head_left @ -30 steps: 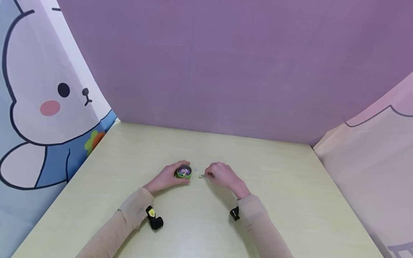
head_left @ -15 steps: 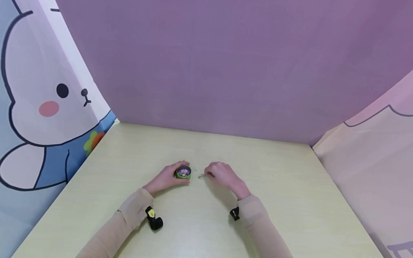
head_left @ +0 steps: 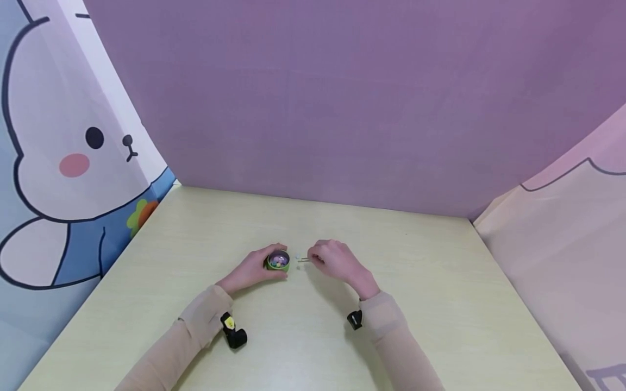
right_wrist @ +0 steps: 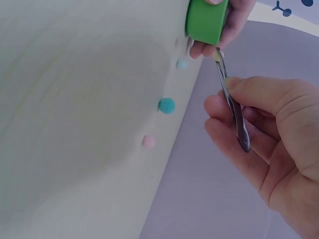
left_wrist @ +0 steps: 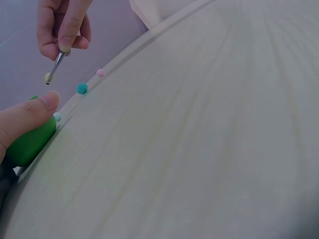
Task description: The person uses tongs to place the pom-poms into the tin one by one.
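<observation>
My left hand (head_left: 256, 266) rests around a small round green tin (head_left: 279, 267), thumb and fingers gripping its sides. Several small coloured balls (head_left: 279, 261) lie inside it. Right of the tin, my right hand (head_left: 336, 262) pinches metal tweezers (right_wrist: 233, 107) between thumb and fingers. A pale yellow ball (right_wrist: 217, 56) sits at the tweezers' tips, raised above the table and close to the tin. On the table lie a pale blue ball (right_wrist: 182, 64), a teal ball (right_wrist: 167, 105) and a pink ball (right_wrist: 149, 141). In the head view the right hand hides the teal and pink ones.
The pale wooden table (head_left: 430, 304) ends at a purple cloth backdrop (head_left: 332, 108). A cartoon-printed curtain (head_left: 58, 136) hangs at the left, a pale one (head_left: 557, 244) at the right. Each wrist carries a black camera, such as the left one (head_left: 237, 338).
My right hand has lifted and moved slightly left and away from me, bringing the tweezers and yellow ball up off the table. The left hand and the tin have stayed in place.
</observation>
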Demonstrator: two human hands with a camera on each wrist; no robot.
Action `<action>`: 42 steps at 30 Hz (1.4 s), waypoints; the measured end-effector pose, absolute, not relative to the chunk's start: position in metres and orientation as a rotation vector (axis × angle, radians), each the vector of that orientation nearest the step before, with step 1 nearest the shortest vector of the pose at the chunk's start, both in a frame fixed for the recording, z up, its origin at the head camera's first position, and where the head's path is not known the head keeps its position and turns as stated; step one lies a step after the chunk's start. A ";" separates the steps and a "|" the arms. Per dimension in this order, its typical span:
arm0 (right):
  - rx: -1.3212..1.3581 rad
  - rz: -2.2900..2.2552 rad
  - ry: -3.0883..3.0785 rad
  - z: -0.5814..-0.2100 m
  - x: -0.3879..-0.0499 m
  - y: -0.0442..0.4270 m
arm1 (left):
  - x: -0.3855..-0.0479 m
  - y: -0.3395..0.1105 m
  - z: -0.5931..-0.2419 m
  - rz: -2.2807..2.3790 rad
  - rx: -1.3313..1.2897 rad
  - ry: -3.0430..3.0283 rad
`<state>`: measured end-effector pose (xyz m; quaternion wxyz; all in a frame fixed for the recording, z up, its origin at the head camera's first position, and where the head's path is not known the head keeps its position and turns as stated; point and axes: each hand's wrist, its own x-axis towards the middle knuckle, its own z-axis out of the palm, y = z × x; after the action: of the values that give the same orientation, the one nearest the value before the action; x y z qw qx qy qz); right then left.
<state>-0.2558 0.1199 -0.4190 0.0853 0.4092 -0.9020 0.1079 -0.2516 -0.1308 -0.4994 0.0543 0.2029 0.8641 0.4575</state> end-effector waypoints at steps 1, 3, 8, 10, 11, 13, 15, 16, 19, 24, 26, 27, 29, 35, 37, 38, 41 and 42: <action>1.219 0.320 -2.683 -0.418 -0.256 0.120 | -0.252 -0.131 -0.499 1.391 0.619 2.625; 1.217 0.321 -2.674 -0.416 -0.256 0.119 | -0.252 -0.131 -0.499 1.392 0.626 2.628; 1.217 0.321 -2.674 -0.412 -0.256 0.118 | -0.252 -0.131 -0.500 1.389 0.633 2.635; 1.216 0.312 -2.674 -0.411 -0.255 0.117 | -0.252 -0.131 -0.500 1.386 0.634 2.636; 1.216 0.308 -2.672 -0.410 -0.255 0.116 | -0.252 -0.131 -0.500 1.384 0.634 2.637; 1.218 0.305 -2.666 -0.409 -0.255 0.115 | -0.252 -0.131 -0.500 1.386 0.632 2.635; 1.215 0.301 -2.665 -0.408 -0.254 0.113 | -0.251 -0.131 -0.500 1.388 0.630 2.635; 1.215 0.302 -2.665 -0.407 -0.254 0.112 | -0.252 -0.131 -0.500 1.389 0.630 2.634; 1.218 0.300 -2.666 -0.406 -0.253 0.109 | -0.252 -0.132 -0.501 1.389 0.636 2.632; 1.233 0.309 -2.669 -0.406 -0.253 0.102 | -0.253 -0.133 -0.502 1.387 0.642 2.635; 1.241 0.316 -2.667 -0.405 -0.252 0.100 | -0.252 -0.133 -0.501 1.386 0.638 2.634; 1.246 0.316 -2.664 -0.405 -0.252 0.099 | -0.252 -0.133 -0.501 1.388 0.636 2.632; 1.256 0.320 -2.661 -0.404 -0.252 0.097 | -0.252 -0.133 -0.501 1.385 0.634 2.633; 1.281 0.323 -2.667 -0.406 -0.251 0.094 | -0.252 -0.133 -0.501 1.378 0.635 2.640; 1.285 0.327 -2.669 -0.406 -0.251 0.093 | -0.252 -0.133 -0.502 1.378 0.634 2.641; 1.289 0.332 -2.669 -0.407 -0.250 0.093 | -0.253 -0.133 -0.502 1.379 0.632 2.643; 1.293 0.337 -2.670 -0.406 -0.250 0.092 | -0.253 -0.133 -0.503 1.386 0.629 2.643; 1.293 0.335 -2.672 -0.406 -0.250 0.091 | -0.253 -0.133 -0.503 1.385 0.631 2.644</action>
<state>-0.2498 0.0913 -0.4062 0.0771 0.4316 -0.8917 0.1120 -0.2529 -0.1331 -0.5031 0.0452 0.2066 0.8658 0.4535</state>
